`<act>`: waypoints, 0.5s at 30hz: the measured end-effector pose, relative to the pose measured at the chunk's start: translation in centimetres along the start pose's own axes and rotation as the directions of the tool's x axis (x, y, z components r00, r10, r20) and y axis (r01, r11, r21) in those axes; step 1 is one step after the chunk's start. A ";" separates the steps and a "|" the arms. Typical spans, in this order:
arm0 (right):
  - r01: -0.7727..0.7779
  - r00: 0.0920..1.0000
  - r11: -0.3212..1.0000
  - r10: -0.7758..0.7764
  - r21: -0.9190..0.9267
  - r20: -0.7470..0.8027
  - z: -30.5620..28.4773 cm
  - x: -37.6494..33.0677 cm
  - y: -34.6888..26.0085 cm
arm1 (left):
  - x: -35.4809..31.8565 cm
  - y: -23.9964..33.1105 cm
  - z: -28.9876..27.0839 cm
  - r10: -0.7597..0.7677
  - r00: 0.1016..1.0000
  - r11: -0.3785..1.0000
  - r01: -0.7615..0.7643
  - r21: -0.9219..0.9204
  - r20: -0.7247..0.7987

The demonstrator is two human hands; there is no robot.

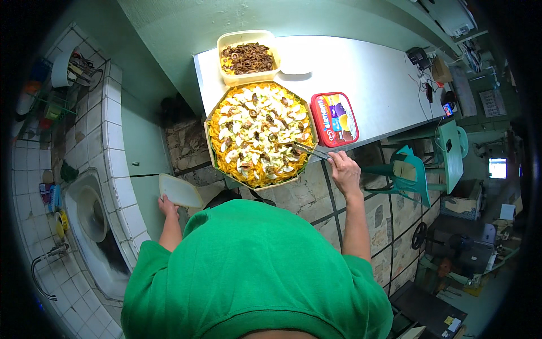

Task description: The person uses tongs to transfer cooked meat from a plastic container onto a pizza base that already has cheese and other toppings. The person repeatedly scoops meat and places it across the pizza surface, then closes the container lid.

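Note:
A large pizza (257, 133) covered in orange cheese, white slices and dark bits lies in an octagonal cardboard box on the white table (367, 79). My right hand (344, 172) grips metal tongs (310, 150) whose tips rest on the pizza's right edge. My left hand (167, 206) holds a pale translucent plastic lid (179, 191) low at my left, away from the table. Behind the pizza stands an open cream tub (248, 57) of dark brown topping. A red closed tub (334, 119) sits just right of the pizza.
A white-tiled counter (116, 152) with a sink (90, 212) and tap runs along my left. A dish rack (70, 70) stands at its far end. Teal chairs (420, 169) stand right of the table over a stone-tile floor. Clutter and cables lie at the table's far right.

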State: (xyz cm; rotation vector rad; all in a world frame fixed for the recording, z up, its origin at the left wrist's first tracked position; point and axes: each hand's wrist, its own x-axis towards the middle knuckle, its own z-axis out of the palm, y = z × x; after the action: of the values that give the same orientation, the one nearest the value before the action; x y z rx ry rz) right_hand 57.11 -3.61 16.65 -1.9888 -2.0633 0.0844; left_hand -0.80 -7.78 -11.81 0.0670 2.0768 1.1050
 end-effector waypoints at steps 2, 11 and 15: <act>0.006 1.000 1.000 -0.006 0.004 -0.011 0.0 0.1 0.2 | -0.1 0.1 0.0 0.005 0.999 1.000 -0.004 0.029 -0.036; -0.062 0.987 0.983 0.086 0.171 -0.137 -0.3 2.0 -0.4 | -0.1 0.9 1.1 0.001 1.000 0.999 0.000 0.044 -0.031; 0.008 0.955 0.944 0.091 0.331 -0.282 -0.2 7.0 -2.4 | 0.1 0.9 1.6 0.000 1.000 1.000 -0.001 0.019 0.011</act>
State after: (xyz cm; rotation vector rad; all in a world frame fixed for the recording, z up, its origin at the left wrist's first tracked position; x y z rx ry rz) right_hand 54.72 3.15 18.43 -1.7236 -1.6939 0.1246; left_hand -0.11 -6.09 -11.79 0.0830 2.0778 1.0828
